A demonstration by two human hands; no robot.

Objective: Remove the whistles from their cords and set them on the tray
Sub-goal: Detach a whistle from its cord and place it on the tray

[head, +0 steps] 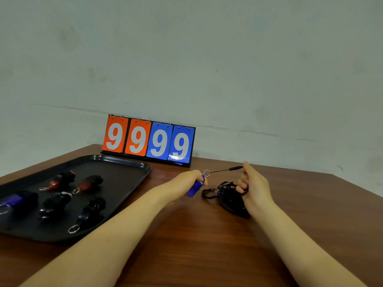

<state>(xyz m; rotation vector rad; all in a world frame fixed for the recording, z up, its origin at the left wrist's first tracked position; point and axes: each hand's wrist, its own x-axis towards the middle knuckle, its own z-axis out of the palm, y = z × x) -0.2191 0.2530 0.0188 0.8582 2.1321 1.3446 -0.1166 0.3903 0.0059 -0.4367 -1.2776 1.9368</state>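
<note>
At nine o'clock sits the flat black plastic tray (pixel 132 168), already holding several whistles. Toward the middle, the left hand (pixel 186 180) curls round the small blue plastic whistle (pixel 195 187), whose silver metal ring (pixel 206 173) is still on the thin black cord (pixel 222 170). At three o'clock the right hand (pixel 253 186) pinches that tight cord, I think. A hard tug could make the whistle slip and fall onto the brown wooden table (pixel 207 245).

Bare wooden table (pixel 207 245) lay open between the black tray (pixel 124 179) and a heap of black cords (pixel 230 198); the flip scoreboard (pixel 148 139) blocked the back edge.
</note>
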